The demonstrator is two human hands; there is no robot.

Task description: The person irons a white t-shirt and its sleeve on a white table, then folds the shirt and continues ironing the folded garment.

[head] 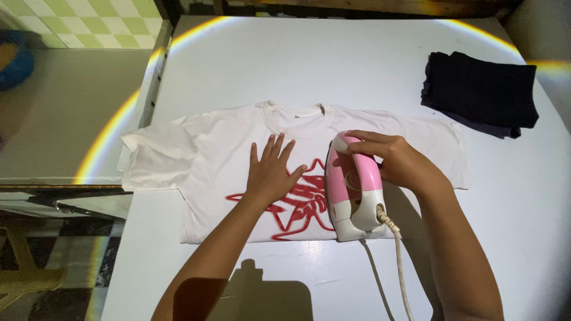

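Right hand [397,160] gripping pink iron [352,189], white shirt [196,160]

The left hand [270,172] and the pink-and-white iron [352,190] cover part of the red print [297,208] on the white T-shirt [202,160]. The iron's cord [399,267] runs off the bottom edge. The soleplate is hidden.

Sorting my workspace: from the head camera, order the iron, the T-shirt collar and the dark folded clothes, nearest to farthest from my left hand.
1. Iron: just right of the left hand.
2. T-shirt collar: above the fingers.
3. Dark folded clothes: far upper right.
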